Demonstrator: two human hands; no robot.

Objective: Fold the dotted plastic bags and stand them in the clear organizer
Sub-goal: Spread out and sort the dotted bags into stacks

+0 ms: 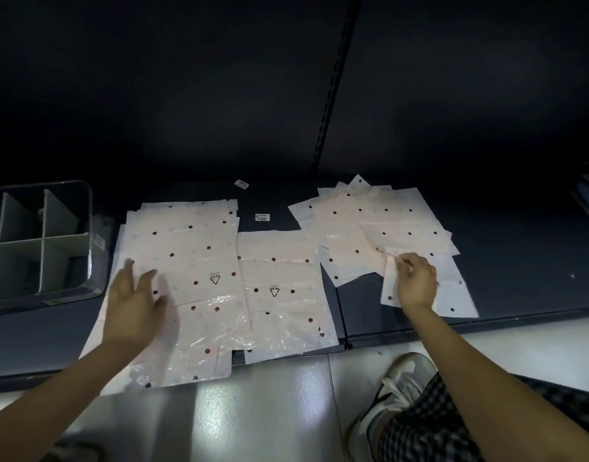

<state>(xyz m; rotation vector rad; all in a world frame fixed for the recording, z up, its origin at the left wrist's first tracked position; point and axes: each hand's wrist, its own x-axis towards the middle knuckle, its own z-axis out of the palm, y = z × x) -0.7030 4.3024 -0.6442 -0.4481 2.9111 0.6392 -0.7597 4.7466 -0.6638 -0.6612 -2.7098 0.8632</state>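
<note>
— How do our hands stand? Our left hand (133,301) is spread wide, fingers straight, over the big left pile of dotted bags (183,295); whether the palm touches the plastic we cannot tell.

— And our right hand (416,283) has its fingers curled, pinching the top edge of a narrow folded bag (391,288) at the near edge of the right pile (379,228).

— Between the two piles we see a middle stack (280,288), lying flat, its recycling triangle facing up.

— All of it lies on the dark shelf (519,261), with the near bags hanging over its front edge above the pale floor (270,411).

— The clear organizer (86,228) sits at the shelf's far left, just beside the left pile. We see grey dividers (50,221) standing inside it and no bags in the compartments we can make out.

— Two small white labels (262,217) lie on the shelf behind the middle stack.
</note>
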